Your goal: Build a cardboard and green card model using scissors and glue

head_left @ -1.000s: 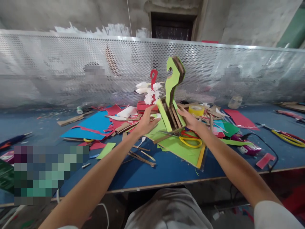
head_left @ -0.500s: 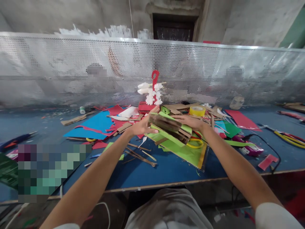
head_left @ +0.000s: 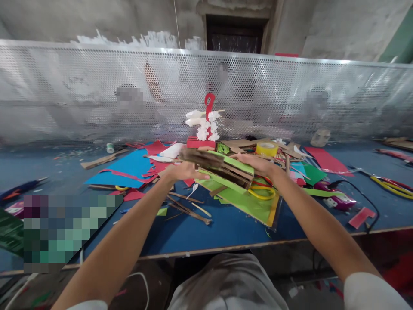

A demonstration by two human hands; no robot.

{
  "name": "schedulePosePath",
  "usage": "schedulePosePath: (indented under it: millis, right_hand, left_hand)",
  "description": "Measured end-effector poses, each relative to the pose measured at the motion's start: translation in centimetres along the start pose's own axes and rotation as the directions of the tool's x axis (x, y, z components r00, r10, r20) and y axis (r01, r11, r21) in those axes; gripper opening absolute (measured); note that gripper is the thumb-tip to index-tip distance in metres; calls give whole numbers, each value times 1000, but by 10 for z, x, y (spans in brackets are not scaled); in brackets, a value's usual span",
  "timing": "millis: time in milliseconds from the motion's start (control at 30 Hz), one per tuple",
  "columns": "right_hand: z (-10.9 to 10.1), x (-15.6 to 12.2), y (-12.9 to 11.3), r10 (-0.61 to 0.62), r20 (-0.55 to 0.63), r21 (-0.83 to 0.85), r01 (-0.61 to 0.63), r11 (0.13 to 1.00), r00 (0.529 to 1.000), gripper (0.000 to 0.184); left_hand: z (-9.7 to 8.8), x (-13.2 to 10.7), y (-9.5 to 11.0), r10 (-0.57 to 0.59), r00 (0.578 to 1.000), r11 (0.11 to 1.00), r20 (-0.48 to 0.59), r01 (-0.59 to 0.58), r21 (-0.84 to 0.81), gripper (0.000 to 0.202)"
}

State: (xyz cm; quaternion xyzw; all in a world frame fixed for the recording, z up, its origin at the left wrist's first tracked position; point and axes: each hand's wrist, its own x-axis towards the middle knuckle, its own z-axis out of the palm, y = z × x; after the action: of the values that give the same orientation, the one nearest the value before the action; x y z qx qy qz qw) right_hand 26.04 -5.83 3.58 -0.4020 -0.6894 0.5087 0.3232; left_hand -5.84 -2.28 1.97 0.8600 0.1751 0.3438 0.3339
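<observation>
I hold a green and brown cardboard model point(head_left: 222, 168) between both hands, tipped over on its side above a lime green sheet point(head_left: 248, 200). My left hand point(head_left: 182, 171) grips its left end, under the brown neck part. My right hand point(head_left: 258, 163) lies over its right end, fingers closed on it. Yellow-handled scissors point(head_left: 261, 191) lie just under my right wrist. Behind the model stands a red and white paper figure point(head_left: 206, 125).
The blue table point(head_left: 226, 228) is strewn with red, blue and green paper scraps and cardboard strips. A yellow tape roll point(head_left: 266, 149) sits at the back right. A purple glue gun point(head_left: 332, 200) with a cable lies to the right. A perforated metal screen point(head_left: 97, 94) bounds the far side.
The model stood upright a second ago; it has been tipped over to the left and now lies sideways in my hands, slightly lower and more leftward than half a second ago.
</observation>
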Motion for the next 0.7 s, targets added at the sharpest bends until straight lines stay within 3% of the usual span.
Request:
schedulePosePath:
  millis: [100,167,333,433,567,700]
  right_hand:
    - [0,-3,-3,-45,-7,135,46,990,999,73]
    - [-2,-3,-2,-106,-49,122,111,986,993,75]
    - [0,6,7,-355,-98,-183,333,925,930,108]
    - [2,12,11,-457,-93,-315,410,856,884,113]
    - [1,15,16,-485,-65,-365,432,825,872,103]
    - [-3,16,21,-514,-56,-399,452,797,856,90]
  left_hand:
    - [-7,-3,-3,-62,995,998,-74,62,4,101]
    - [-11,-5,-10,-88,987,996,-132,92,20,101]
    - [-13,-5,-31,-54,960,997,-274,67,39,118]
    - [-13,-4,-38,-49,944,996,-326,73,59,121]
    - [-17,-7,-43,-69,950,990,-304,103,97,115]
    - [-19,-11,-43,-117,975,992,-190,125,31,106]
